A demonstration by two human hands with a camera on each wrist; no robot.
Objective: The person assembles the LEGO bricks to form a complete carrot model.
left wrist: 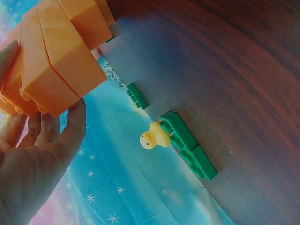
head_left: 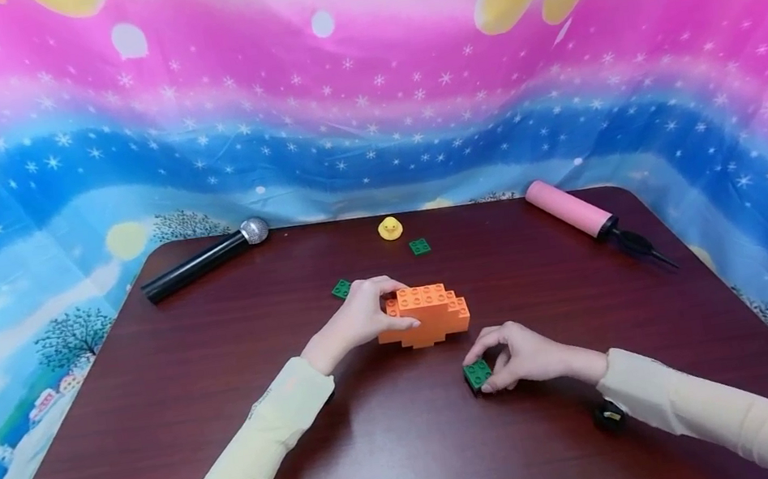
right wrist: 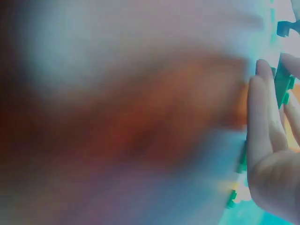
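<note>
My left hand [head_left: 359, 313] grips a stepped build of orange toy bricks [head_left: 432, 316] near the middle of the table, thumb across its front face. In the left wrist view the orange build [left wrist: 61, 56] shows from below, with fingers of the left hand [left wrist: 40, 154] along its studded side. Closer to me and to the right, my right hand [head_left: 527, 352] pinches a square green brick [head_left: 477, 374] between thumb and fingers, studs facing up. The right wrist view is mostly blurred; a green brick [right wrist: 281, 82] sits between the fingers there.
Farther back lie a green brick [head_left: 419, 246] and a yellow rubber duck [head_left: 390, 228]. Another green brick [head_left: 341, 289] shows beyond the left hand. A black microphone [head_left: 203, 262] rests at the back left, a pink hand pump [head_left: 571, 209] at the back right. Patterned cloth [head_left: 309, 127] hangs behind the table.
</note>
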